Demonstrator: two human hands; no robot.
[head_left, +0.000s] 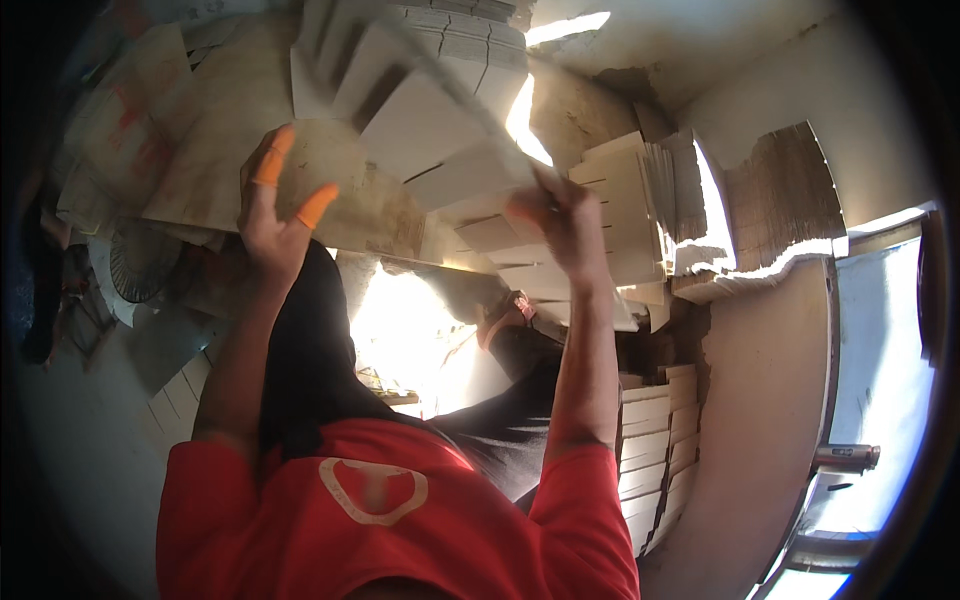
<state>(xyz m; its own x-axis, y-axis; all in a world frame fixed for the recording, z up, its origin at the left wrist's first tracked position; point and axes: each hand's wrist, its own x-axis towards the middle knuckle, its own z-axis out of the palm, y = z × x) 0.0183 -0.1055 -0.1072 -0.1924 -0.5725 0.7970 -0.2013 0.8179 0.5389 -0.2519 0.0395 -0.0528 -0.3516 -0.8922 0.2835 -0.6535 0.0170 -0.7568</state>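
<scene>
Orange finger cots, likely for grip, tip spread, empty left hand; right hand clasps blurred strip at near end, probably for reach.

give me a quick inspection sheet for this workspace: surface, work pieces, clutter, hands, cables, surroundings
Surface: tan tabletop, stained in places
Work pieces: pale flat card pieces on the table; a long thin piece, motion-blurred, type unclear
Clutter: stacked card at the far edge, on the right and lower right
Hands: left hand raised, open, orange covers on two digits; right hand appears closed on the long thin piece
Cables: nothing seen
Surroundings: pale wall; strong glare at right
</scene>
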